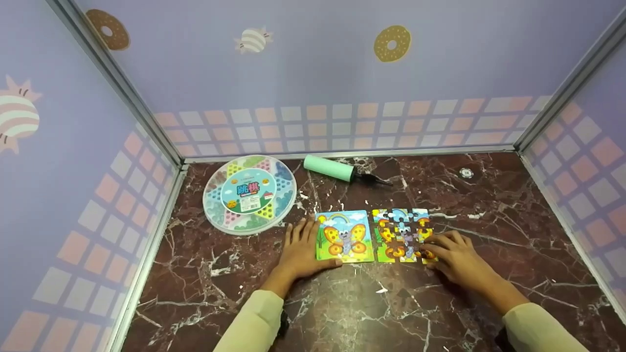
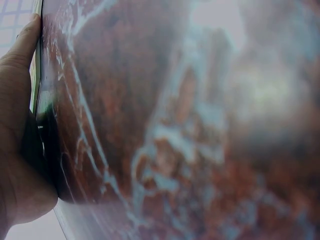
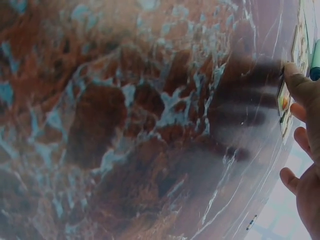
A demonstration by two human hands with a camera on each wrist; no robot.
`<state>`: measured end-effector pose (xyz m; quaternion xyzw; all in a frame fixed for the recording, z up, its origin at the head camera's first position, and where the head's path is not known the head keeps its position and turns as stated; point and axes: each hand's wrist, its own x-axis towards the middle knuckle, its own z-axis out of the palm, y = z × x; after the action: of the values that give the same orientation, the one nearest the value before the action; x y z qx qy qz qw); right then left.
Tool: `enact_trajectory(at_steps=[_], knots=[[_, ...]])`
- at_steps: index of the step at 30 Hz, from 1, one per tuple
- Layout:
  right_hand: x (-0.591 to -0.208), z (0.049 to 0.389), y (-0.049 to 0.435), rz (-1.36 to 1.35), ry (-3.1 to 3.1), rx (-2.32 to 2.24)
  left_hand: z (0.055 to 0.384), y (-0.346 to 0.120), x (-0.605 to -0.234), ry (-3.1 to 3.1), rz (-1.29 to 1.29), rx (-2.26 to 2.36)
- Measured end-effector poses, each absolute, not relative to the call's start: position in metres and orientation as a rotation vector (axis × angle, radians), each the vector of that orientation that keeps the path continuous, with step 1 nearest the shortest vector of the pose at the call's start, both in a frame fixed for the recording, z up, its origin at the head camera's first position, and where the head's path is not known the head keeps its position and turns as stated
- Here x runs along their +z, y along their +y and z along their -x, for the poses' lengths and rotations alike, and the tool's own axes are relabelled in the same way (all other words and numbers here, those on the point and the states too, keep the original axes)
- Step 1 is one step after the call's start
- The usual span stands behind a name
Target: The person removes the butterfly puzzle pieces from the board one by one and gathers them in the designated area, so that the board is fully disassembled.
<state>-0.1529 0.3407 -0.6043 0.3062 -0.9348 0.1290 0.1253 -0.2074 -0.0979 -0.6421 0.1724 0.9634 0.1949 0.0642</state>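
Note:
A butterfly picture board lies flat on the dark marble-patterned surface. My left hand rests at its left side, fingers pointing away and thumb along the bottom edge. Just right of the board, butterfly jigsaw pieces are laid out in rows, with gaps between several of them. My right hand reaches in from the right, its fingertips touching pieces at the lower right corner. In the right wrist view, the extended index finger lies on the pieces' edge while the other fingers are spread behind it.
A round Chinese checkers box lies at the back left. Behind the board is a mint-green hand pump with a black nozzle. A small round chip lies at the back right. Patterned walls enclose the back and both sides.

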Motion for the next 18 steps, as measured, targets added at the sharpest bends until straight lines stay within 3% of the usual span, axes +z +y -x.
enact_trajectory(at_steps=[12, 18], knots=[[-0.603, 0.154, 0.343, -0.773, -2.708, 0.347, 0.201, -0.100, -0.643, 2.860, -0.574, 0.693], [-0.598, 0.155, 0.334, -0.619, -2.710, 0.346, 0.197, -0.103, -0.614, 2.873, -0.602, 0.793]])
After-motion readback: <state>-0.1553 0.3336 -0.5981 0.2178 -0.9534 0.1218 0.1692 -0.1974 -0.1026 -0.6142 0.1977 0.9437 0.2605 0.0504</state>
